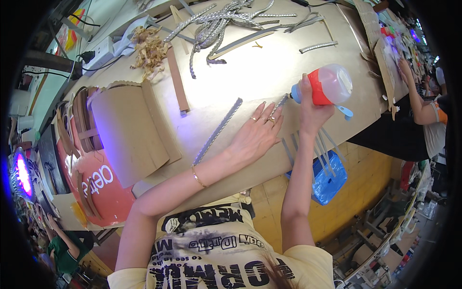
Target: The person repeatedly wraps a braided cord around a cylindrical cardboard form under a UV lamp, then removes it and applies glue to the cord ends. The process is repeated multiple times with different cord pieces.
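Note:
My left hand [255, 131] lies flat on the table, fingers stretched out, rings on them. It presses on a grey braided strip [282, 101], whose far end shows beyond the fingertips; the rest is hidden beneath the hand. My right hand [314, 110] is wrapped round a squeeze bottle [342, 82], clear with a red band. The bottle is tipped sideways, its blue cap and dark nozzle at the strip's far end; I cannot tell whether they touch. A blue flip lid hangs at its other side. Left of my left hand, another braided strip [219, 129] lies slantwise.
Braided cords [226, 21] are heaped at the back, near a short cord piece [318, 46]. Brown sheets [127, 130], a brown strip [177, 79] and crumpled scraps [149, 48] lie left. A blue basket [329, 178] hangs at the near edge. A co-worker's arm [409, 79] shows right.

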`<state>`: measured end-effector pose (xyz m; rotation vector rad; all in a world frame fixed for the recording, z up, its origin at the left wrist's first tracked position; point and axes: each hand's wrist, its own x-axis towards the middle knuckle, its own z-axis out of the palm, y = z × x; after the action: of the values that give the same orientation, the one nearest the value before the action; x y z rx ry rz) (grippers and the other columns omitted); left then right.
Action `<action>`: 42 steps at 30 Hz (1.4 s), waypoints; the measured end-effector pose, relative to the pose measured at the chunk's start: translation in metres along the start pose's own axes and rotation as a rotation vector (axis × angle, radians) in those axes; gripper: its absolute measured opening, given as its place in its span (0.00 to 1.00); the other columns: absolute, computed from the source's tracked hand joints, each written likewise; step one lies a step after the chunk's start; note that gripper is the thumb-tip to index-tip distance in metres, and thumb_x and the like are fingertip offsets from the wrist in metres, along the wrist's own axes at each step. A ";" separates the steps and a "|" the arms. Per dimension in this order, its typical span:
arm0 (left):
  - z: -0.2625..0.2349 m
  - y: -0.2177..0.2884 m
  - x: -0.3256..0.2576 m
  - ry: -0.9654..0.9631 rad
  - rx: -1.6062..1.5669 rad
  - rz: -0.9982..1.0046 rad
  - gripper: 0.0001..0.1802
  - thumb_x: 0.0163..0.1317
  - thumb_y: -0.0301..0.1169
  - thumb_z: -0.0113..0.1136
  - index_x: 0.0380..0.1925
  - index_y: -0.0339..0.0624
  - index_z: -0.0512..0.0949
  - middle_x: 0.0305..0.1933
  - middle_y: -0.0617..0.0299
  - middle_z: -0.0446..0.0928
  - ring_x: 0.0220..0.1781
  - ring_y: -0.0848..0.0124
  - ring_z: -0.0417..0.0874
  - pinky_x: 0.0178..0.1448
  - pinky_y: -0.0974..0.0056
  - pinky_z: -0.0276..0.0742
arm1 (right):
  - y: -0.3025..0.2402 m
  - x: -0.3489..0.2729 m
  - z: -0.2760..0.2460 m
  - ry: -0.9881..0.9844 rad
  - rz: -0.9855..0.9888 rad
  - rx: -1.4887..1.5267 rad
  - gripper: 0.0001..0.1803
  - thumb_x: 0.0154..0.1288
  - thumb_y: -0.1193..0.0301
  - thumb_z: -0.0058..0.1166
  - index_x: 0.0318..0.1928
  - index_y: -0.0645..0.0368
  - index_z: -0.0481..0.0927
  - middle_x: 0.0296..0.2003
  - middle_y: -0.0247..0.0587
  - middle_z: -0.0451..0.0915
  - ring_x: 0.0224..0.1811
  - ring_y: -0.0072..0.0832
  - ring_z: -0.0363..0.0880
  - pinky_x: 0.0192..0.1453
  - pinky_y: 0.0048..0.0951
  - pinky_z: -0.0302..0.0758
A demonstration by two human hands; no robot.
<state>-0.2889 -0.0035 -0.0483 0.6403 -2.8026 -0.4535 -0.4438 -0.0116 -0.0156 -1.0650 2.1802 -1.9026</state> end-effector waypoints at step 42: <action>-0.013 0.025 -0.127 0.025 0.070 -0.250 0.32 0.61 0.47 0.61 0.64 0.52 0.70 0.75 0.51 0.58 0.77 0.55 0.55 0.75 0.37 0.45 | -0.021 -0.072 -0.017 -0.228 -0.108 0.019 0.17 0.57 0.67 0.71 0.41 0.64 0.83 0.36 0.39 0.85 0.39 0.28 0.84 0.48 0.30 0.77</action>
<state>-0.1835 0.0722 -0.0475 1.0112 -2.7355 -0.3897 -0.3878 0.0410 -0.0208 -1.3477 2.0147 -1.7378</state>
